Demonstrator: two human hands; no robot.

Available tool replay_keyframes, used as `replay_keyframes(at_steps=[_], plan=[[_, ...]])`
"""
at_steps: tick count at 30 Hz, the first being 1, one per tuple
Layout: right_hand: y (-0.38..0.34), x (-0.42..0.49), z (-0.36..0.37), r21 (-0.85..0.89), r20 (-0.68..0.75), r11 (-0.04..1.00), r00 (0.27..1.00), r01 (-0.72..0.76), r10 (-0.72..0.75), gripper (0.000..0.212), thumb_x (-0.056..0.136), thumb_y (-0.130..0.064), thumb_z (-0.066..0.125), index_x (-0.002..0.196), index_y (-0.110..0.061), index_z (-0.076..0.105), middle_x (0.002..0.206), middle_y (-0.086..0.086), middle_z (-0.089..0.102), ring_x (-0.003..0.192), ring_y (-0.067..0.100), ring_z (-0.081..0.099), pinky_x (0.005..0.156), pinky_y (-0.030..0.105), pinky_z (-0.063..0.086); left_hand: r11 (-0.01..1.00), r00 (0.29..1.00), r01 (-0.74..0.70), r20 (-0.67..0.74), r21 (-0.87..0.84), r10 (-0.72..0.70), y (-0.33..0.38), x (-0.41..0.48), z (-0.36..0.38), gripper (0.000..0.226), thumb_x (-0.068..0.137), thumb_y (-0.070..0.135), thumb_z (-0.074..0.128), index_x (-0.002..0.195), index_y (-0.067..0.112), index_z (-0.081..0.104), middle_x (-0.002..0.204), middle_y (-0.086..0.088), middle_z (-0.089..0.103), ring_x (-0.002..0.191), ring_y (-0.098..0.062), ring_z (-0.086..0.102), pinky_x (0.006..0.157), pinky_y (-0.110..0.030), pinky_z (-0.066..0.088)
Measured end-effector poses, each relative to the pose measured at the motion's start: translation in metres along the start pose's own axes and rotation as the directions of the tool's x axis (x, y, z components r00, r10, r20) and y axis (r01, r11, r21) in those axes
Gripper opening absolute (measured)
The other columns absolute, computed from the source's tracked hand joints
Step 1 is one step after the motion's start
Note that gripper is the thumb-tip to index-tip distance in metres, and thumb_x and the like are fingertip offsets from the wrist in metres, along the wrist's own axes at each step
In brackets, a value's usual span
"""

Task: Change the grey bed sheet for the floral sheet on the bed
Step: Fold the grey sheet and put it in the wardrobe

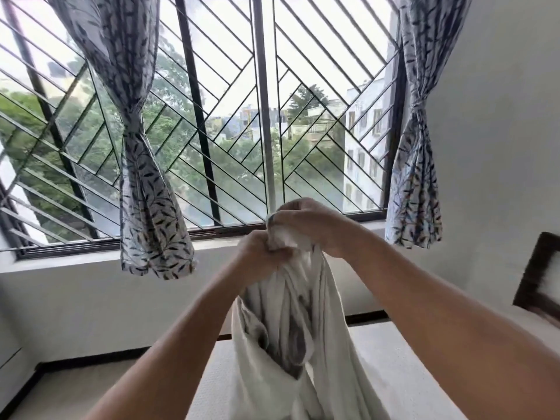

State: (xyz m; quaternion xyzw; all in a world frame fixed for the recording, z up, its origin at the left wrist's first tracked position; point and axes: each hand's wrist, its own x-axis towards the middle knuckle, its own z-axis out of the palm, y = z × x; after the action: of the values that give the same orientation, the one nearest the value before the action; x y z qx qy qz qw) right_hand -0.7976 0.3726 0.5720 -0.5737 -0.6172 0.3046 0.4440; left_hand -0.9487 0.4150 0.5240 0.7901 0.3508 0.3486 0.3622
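Both arms reach forward and up toward the window, meeting near the centre of the view. The left hand point(257, 253) is clenched into a fist around a gathered bunch of pale sheet point(291, 338), and the right hand point(306, 222) sits just above and at about 1 o'clock from it, its fingers curled over the top of the same bunch. The two hands touch each other at the cloth.

The sheet hangs straight down from this grip toward 6 o'clock in long loose folds, whitish-grey with darker shadowed patches inside the creases; whether those are a print or only shade cannot be told. Its lower part runs off the bottom edge of the view.

Below it, at 5 to 7 o'clock, lies the bare mattress point(403, 356), light and finely textured. At 3 o'clock a dark wooden headboard point(533, 286) shows, blurred.

Behind the hands stands a wide window point(263, 101) with a diagonal metal grille. A leaf-print curtain point(145, 183), tied at its middle, hangs at 10 o'clock, and a second tied curtain point(418, 183) hangs at 2 o'clock.
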Motion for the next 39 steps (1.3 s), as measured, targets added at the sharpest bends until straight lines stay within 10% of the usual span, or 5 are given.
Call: replay_keyframes(at_steps=[7, 17, 24, 29, 39], plan=[[0.116, -0.027, -0.019, -0.555, -0.183, 0.799, 0.971, -0.23, 0.152, 0.037, 0.092, -0.04, 0.069, 0.063, -0.024, 0.053, 0.067, -0.003, 0.06, 0.074, 0.023, 0.061, 0.064, 0.031, 0.041, 0.989, 0.947, -0.052, -0.321, -0.14, 0.004, -0.006, 0.013, -0.021, 0.015, 0.067, 0.025, 0.067, 0.08, 0.023, 0.075, 0.077, -0.005, 0.073, 0.072, -0.023, 0.065, 0.073, -0.049, 0.057], [0.263, -0.077, -0.084, 0.0, -0.623, 0.603, 0.472, -0.797, 0.624, 0.049, 0.085, -0.035, 0.034, 0.104, -0.015, 0.074, 0.12, 0.015, 0.071, 0.106, 0.033, 0.068, 0.086, 0.035, 0.049, 0.953, 0.842, -0.097, -0.535, -0.287, -0.076, -0.03, 0.01, -0.046, 0.024, 0.086, 0.001, 0.068, 0.08, 0.024, 0.07, 0.076, -0.002, 0.066, 0.074, -0.02, 0.058, 0.07, -0.033, 0.049], [0.12, -0.032, -0.103, -0.138, -0.815, 0.972, 0.58, -0.188, -0.004, 0.053, 0.1, -0.051, 0.033, 0.097, -0.014, 0.071, 0.098, 0.021, 0.068, 0.095, 0.038, 0.065, 0.078, 0.038, 0.049, 0.989, 0.986, 0.121, -0.105, -0.09, -0.131, -0.05, 0.017, -0.022, 0.061, 0.055, 0.016, 0.095, 0.108, 0.023, 0.066, 0.088, -0.003, 0.063, 0.085, -0.02, 0.057, 0.081, -0.038, 0.053], [0.038, -0.033, -0.048, -0.495, -0.482, 0.852, 0.762, 0.17, -0.432, 0.032, 0.089, -0.04, 0.045, 0.062, -0.024, 0.052, 0.057, -0.009, 0.051, 0.057, 0.018, 0.046, 0.052, 0.029, 0.029, 0.979, 0.986, -0.012, 0.162, -0.202, 0.046, 0.007, 0.01, 0.05, 0.055, 0.066, 0.006, 0.091, 0.111, 0.022, 0.065, 0.08, 0.006, 0.063, 0.073, -0.008, 0.057, 0.068, -0.012, 0.047], [0.138, -0.056, -0.082, -0.349, -0.301, 0.929, 0.925, 0.121, -0.233, 0.021, 0.077, -0.022, 0.075, 0.066, -0.015, 0.059, 0.06, -0.005, 0.054, 0.058, 0.004, 0.043, 0.059, 0.028, 0.037, 0.993, 0.971, -0.086, -0.215, 0.083, 0.102, -0.003, 0.025, 0.093, 0.016, 0.08, 0.004, 0.078, 0.089, 0.017, 0.08, 0.075, -0.003, 0.068, 0.068, -0.01, 0.053, 0.058, -0.02, 0.042]])
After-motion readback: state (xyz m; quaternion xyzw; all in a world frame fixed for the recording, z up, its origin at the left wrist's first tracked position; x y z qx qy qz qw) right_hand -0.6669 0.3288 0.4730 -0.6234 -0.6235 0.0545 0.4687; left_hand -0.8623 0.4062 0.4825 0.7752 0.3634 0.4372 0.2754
